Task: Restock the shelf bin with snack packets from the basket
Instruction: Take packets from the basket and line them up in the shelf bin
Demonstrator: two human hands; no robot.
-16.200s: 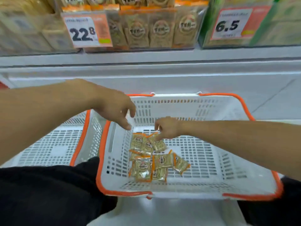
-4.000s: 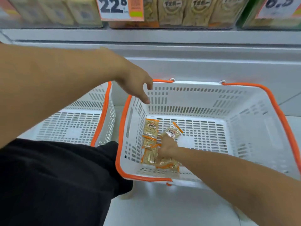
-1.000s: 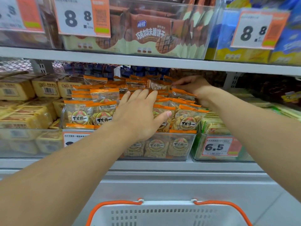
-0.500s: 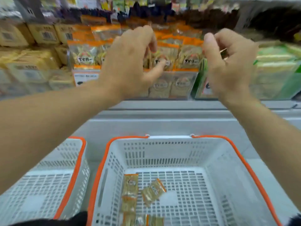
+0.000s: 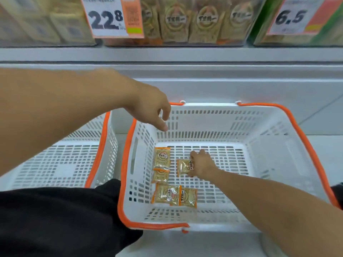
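Pick-up step: right hand (image 5: 201, 164) pinches one snack packet (image 5: 183, 167) mid-floor of the basket (image 5: 300, 132), four others lying toward its left wall, left hand (image 5: 150, 108) loose and empty above the far-left corner; next, lift to the shelf bin (image 5: 185, 21).

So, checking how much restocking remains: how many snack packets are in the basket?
5: two along the left wall, two overlapping nearer, one under the right hand.
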